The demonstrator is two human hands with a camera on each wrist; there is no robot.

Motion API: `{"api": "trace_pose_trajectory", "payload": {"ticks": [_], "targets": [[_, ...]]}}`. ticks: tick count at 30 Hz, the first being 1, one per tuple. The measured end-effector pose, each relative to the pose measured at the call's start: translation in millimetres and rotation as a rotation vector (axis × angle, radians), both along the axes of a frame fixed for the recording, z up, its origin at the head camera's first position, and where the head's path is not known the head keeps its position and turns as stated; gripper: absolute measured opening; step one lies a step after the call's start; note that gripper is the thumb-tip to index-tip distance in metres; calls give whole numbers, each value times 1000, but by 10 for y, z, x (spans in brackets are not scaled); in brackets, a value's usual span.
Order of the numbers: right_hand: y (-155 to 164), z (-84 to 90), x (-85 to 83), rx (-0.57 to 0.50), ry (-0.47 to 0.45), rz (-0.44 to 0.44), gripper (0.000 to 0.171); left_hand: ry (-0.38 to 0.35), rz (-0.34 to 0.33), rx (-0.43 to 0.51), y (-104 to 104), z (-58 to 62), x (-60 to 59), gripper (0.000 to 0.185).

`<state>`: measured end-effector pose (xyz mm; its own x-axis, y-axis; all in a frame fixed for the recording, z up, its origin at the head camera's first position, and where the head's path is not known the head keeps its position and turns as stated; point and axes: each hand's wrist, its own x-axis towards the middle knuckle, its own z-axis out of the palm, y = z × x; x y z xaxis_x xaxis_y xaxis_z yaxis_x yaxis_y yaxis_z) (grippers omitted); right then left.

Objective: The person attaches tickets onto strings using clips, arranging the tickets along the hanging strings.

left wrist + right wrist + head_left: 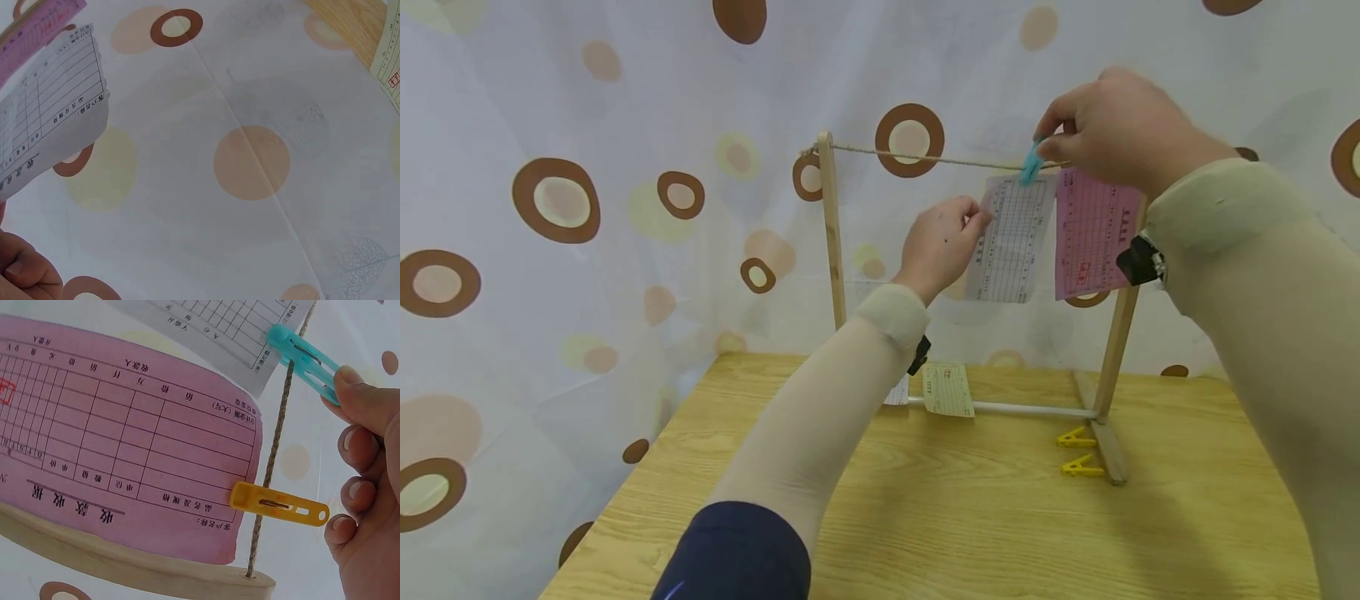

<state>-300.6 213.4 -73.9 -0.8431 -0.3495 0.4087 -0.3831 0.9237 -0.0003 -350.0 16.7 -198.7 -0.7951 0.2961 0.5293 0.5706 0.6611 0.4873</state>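
My right hand (1123,125) pinches a turquoise clothespin (1032,162) between thumb and fingers. In the right wrist view the clothespin's jaws sit over the twine (278,434) and the edge of a white receipt slip (240,331). My left hand (943,242) pinches the left edge of that slip, which hangs below the line. In the left wrist view the curled fingers (28,269) show at the lower left, under the slip. Beside it a pink receipt slip (1086,225) hangs from the line, held by a yellow clothespin (278,505).
Wooden posts (831,225) carry the twine above a wooden table (985,508). A white rod (1037,409) joins them low down, with a yellow-green slip (947,390) at it. Two yellow clothespins (1081,467) lie by the right foot. A patterned curtain (647,100) hangs behind.
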Motion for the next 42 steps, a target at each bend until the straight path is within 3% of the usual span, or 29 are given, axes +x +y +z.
{"api": "trace_pose_trajectory", "payload": {"ticks": [11, 18, 26, 33, 42], "targets": [[-64, -32, 41, 97, -7, -40, 45, 8, -7, -19, -51, 5, -10, 28], [-60, -72, 54, 128, 46, -41, 50, -1, -16, -42, -67, 2, -29, 30], [-59, -144, 106, 94, 156, -22, 53, -15, -28, -26, -100, -31, -23, 29], [-37, -276, 212, 22, 250, 22, 43, -76, -67, -34, -218, -107, 6, 31], [48, -461, 265, -1, 245, 71, 35, -105, -87, -53, -398, -221, 32, 31]]}}
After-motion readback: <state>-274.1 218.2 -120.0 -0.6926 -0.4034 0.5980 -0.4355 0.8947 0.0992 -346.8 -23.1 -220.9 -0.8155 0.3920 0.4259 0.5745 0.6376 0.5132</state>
